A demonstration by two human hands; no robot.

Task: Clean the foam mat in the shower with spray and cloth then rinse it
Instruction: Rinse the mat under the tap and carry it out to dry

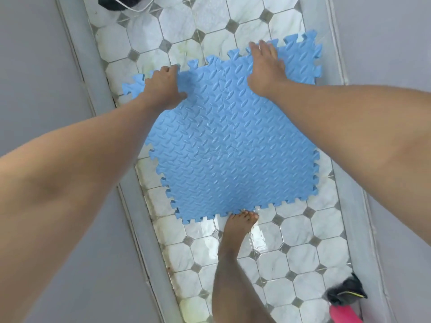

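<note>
Foam mat (pixel 231 145): blue, embossed, jigsaw-edged

The foam mat (pixel 224 145) lies on the tiled floor (pixel 303 241) between two walls; the left hand (pixel 163 87) and right hand (pixel 265 68) grip its far edge; a bare foot (pixel 238 229) touches its near edge.

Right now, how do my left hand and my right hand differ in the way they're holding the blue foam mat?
The left hand grips the blue foam mat near its far left corner, fingers curled over the edge and thumb pressed on top. The right hand sits farther right along the same far edge, stretched flatter, fingers reaching over the toothed border. The left hand looks closed; the right hand looks more open. Both are bare and hold the mat's far edge.
</note>
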